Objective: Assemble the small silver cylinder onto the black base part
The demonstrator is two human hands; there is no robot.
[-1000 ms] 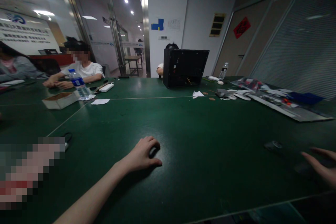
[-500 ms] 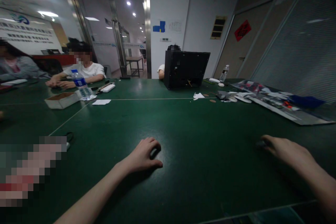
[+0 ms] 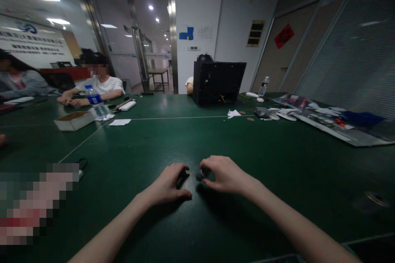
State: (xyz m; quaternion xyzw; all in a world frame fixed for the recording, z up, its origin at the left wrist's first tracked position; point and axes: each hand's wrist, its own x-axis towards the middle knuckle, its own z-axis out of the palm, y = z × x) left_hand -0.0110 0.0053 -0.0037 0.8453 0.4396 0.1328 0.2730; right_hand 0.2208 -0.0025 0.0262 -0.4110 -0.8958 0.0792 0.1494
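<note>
My left hand [image 3: 173,181] rests on the green table [image 3: 234,222] with its fingers curved and the thumb apart from them. No held thing shows in it; the space under its fingers is dark. Just to its right, my right hand [image 3: 224,174] grips a small, dark, rounded object [image 3: 201,174] between thumb and fingers. That object points toward my left hand but stays apart from it. Its kind is too blurred and covered to tell. Right of my right forearm stands a dark round thing with a ring-like top [image 3: 375,200], also blurred.
Across the table are a black monitor-like case [image 3: 219,82], a water bottle [image 3: 96,102], an open box [image 3: 75,121] and paper scraps [image 3: 234,113]. A board with clutter [image 3: 336,125] lies at right. Seated people [image 3: 103,84] are on the far side.
My right hand has moved left from the table's right side to beside my left hand, carrying the dark object. My left hand has stayed nearly still. The dark round thing at right now shows.
</note>
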